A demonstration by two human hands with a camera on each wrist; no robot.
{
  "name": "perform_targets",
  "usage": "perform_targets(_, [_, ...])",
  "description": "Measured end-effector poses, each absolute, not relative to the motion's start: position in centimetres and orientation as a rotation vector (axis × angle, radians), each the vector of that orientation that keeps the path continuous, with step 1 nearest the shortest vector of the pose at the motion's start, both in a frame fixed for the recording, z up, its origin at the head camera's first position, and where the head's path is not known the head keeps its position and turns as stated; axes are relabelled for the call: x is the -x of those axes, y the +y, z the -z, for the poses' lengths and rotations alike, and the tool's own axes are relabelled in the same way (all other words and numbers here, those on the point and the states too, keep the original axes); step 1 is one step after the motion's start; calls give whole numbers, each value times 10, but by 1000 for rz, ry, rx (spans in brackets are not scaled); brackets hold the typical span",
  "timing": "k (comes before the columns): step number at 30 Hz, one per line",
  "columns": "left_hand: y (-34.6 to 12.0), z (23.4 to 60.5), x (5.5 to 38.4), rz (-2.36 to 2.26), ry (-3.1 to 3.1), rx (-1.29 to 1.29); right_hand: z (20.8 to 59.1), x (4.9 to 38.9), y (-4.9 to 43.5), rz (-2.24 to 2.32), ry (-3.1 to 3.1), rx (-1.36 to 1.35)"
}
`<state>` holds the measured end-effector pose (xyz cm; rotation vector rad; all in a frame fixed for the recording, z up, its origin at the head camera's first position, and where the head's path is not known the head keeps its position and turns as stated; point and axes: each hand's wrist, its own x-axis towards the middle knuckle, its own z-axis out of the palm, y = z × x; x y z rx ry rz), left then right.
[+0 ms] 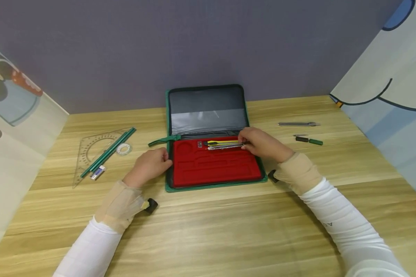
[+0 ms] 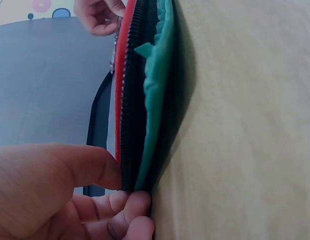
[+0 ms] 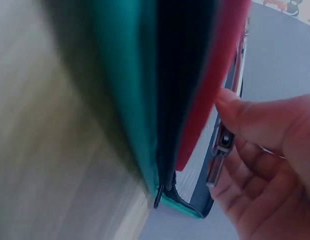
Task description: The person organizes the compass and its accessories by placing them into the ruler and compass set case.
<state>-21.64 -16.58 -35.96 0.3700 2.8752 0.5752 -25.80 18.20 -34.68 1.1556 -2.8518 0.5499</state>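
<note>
A green zip case [image 1: 215, 188] lies unfolded on the table, its red moulded tray [image 1: 194, 173] facing up. My left hand [image 1: 150, 165] pinches the near-left edge of the case, thumb on the zipper side and fingers below, as the left wrist view shows. At the tray's upper right, my right hand [image 1: 261, 144] pinches the end of a silver drawing compass [image 1: 225, 146]. Its hinged metal head [image 3: 224, 140] shows by the thumb in the right wrist view. Behind the compass, a yellow and black slim tool [image 1: 213, 143] lies in the tray beside a small metal sharpener [image 1: 199, 144].
Left of the case are a clear set square [image 1: 84, 148], green pencils [image 1: 112, 150], a white tape-like ring [image 1: 123, 149] and an eraser [image 1: 98, 172]. To the right lie metal dividers [image 1: 298, 124], a small metal piece [image 1: 300, 135], and a black and a green short stick [image 1: 316, 142]. A grey wall stands behind.
</note>
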Motion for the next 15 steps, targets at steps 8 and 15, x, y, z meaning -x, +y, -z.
perform_targets(8, [-165,359,215,-583,2872,-362,345,253,172,-502,-2919,-1147])
perform_targets(15, [-165,359,213,-583,2854,-354,338,254,162,-402,-2944,-1184])
